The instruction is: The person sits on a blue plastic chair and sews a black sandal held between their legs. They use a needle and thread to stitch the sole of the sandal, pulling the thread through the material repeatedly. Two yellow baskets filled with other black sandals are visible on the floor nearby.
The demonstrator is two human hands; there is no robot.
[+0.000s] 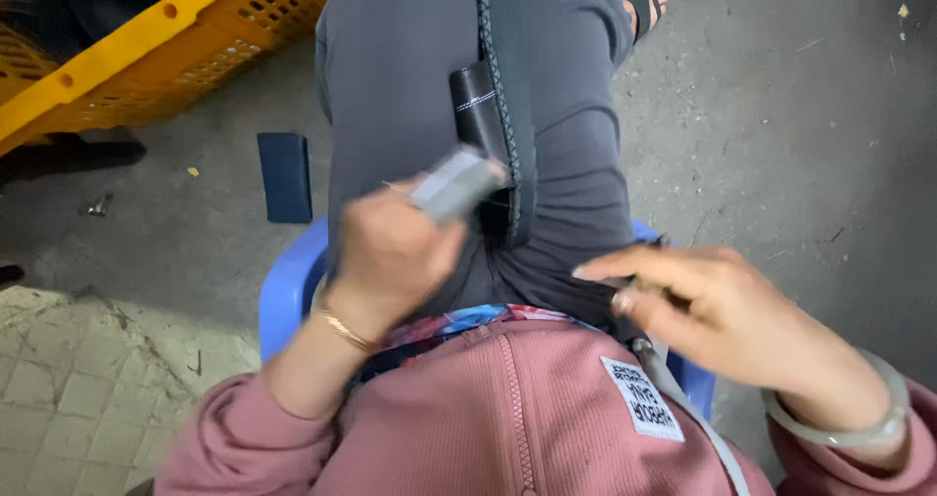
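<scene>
1. Two hands at work over the lap, person seated on a blue stool; the hands are apart.
2. Far left: yellow crate on the concrete floor. Perforated walls, no label seen.
3. Left of the thigh: flat dark blue rectangle lying on the floor, plain face, no mark legible.
4. Left hand: closed round a small grey block, blurred by motion; its kind cannot be told. A gold bangle sits on that wrist.
5. Centre: black strap with stitched edge runs down the lap; a black cylinder lies just beside it, touching.
6. Right hand: fingers loosely extended, thumb and forefinger pinched on a small dark item at the strap's near end; item too small to identify. A pale bangle sits on that wrist.
7. Judgement: the step goes best with the right hand pinning the strap flat and taut on the thigh, and the left bringing the block in slowly, square to the strap edge.
8. Lower centre-right: white rectangular label with dark print, sewn tilted on the pink top.
</scene>
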